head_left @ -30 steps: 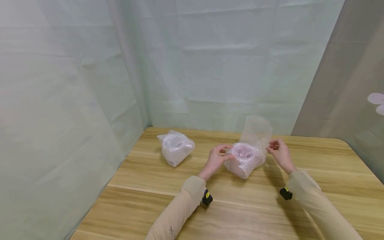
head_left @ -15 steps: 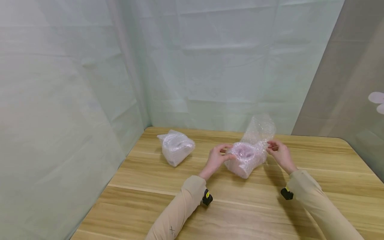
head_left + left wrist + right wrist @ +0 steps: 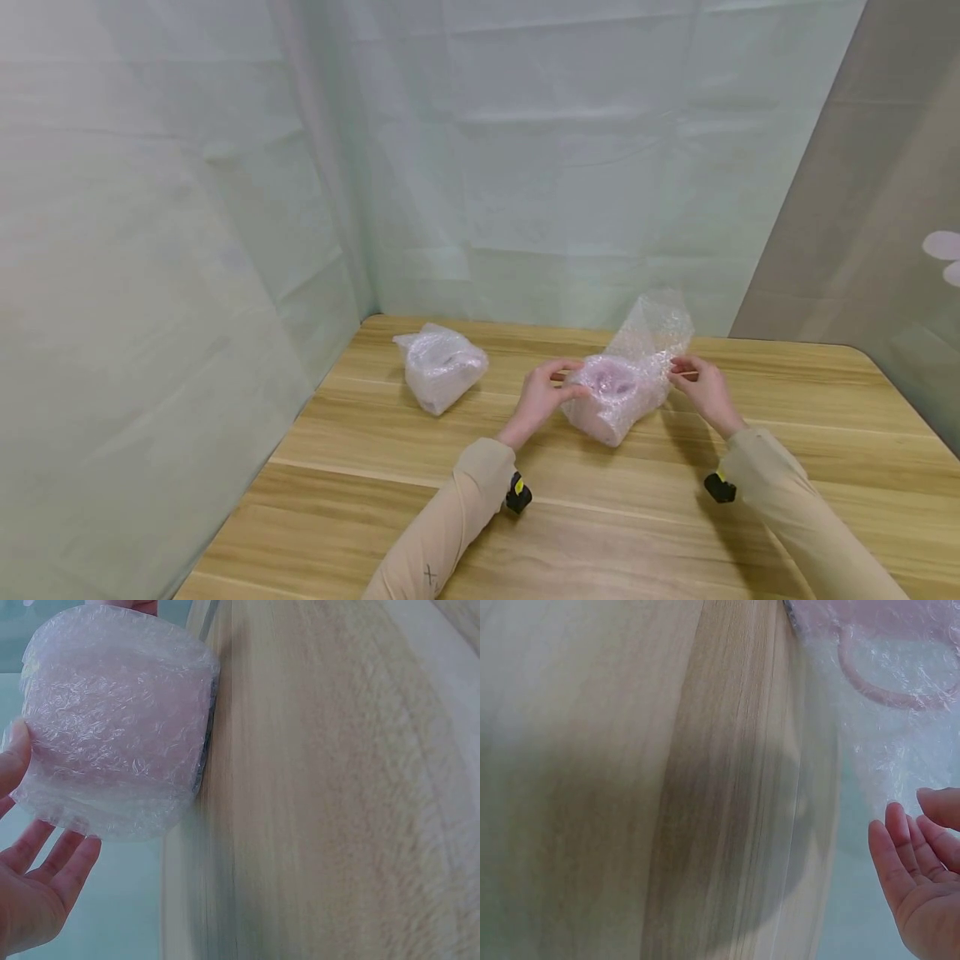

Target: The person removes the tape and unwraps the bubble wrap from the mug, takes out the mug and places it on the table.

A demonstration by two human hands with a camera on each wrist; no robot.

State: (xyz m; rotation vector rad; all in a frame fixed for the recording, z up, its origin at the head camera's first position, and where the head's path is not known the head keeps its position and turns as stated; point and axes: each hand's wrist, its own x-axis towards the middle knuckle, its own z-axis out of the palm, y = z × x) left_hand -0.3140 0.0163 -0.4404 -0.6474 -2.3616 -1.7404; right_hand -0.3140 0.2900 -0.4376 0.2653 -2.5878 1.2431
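Note:
A pink mug (image 3: 609, 382) stands on the table, wrapped in clear bubble wrap (image 3: 651, 329) whose loose end sticks up behind it. My left hand (image 3: 542, 396) holds the wrapped mug from its left side, thumb and fingers spread against the wrapping; in the left wrist view the mug's side (image 3: 124, 724) shows pale pink through the bubbles. On the other side, my right hand (image 3: 703, 392) pinches an edge of the bubble wrap. The right wrist view shows the mug's pink loop handle (image 3: 877, 694) inside the wrapping, with the right fingers (image 3: 889, 859) at the wrap's edge.
A second bundle in bubble wrap (image 3: 442, 371) sits toward the table's back left; what it holds is unclear. The wooden table (image 3: 360, 517) ends at pale curtains (image 3: 540, 167) behind and to the left.
The loose end of the bubble wrap has shifted a little to the right and spread. My right hand has moved very slightly; the left hand and mug keep their place.

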